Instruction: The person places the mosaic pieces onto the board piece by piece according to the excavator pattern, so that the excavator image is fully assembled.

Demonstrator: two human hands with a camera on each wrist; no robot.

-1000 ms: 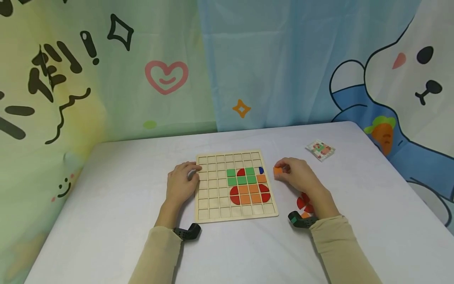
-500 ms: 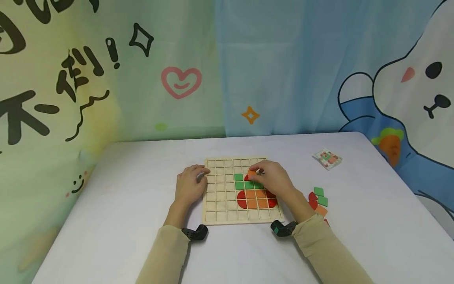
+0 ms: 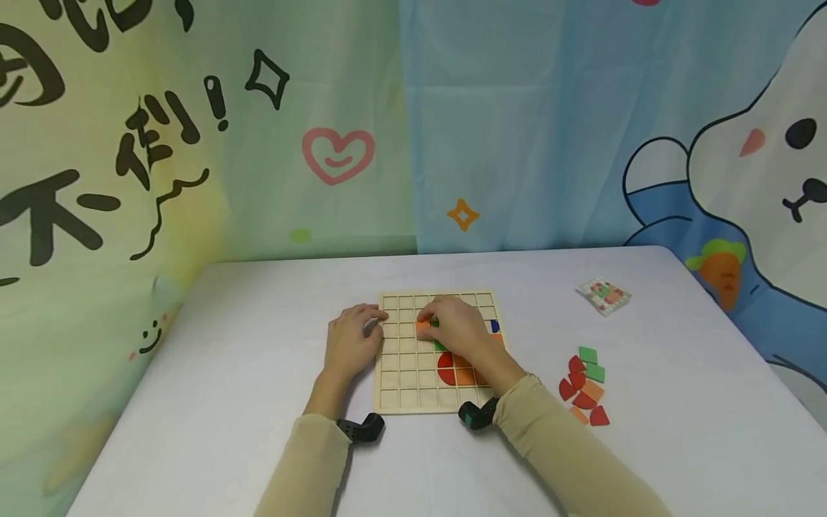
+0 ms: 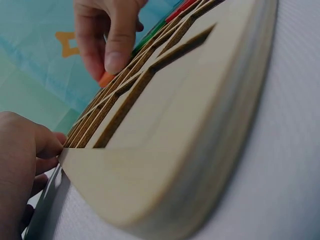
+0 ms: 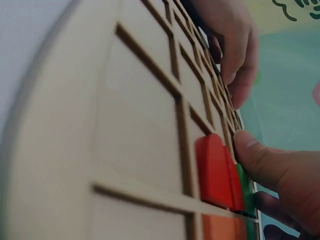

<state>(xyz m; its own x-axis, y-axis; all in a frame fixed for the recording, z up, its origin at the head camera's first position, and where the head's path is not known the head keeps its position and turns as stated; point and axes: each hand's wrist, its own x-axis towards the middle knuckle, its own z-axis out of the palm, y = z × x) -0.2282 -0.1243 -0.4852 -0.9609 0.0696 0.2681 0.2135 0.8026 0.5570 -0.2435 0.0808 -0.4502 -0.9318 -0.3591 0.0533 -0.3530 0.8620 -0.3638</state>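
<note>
I have the right hand (image 3: 455, 327) with thumb and fingertip clamped together on an orange square (image 3: 422, 327). That square is over the wooden board (image 3: 390, 380), in line with a cell just left of some green squares (image 3: 441, 346); I cannot tell whether it is seated or held just above. The left hand (image 3: 354, 341) touches the board's left edge with bent fingers, and I can't make out whether its grip pinches the rim or only rests against it.

Around the right hand I see rounded red pieces (image 3: 446, 368) set in the grid, orange tiles (image 3: 463, 376) beside them, and a blue piece (image 3: 494, 326) near the right edge. The hand and forearm hide other cells from me.

I'd judge the picture partly built: the left-hand columns are bare, and two loose green squares (image 3: 588, 355), five loose red pieces (image 3: 584, 401) and two loose orange pieces (image 3: 592, 390) lie on the counter (image 3: 291, 301) right of the board, not placed. A small patterned card (image 3: 604, 296) lies farther back, apart from both hands.
</note>
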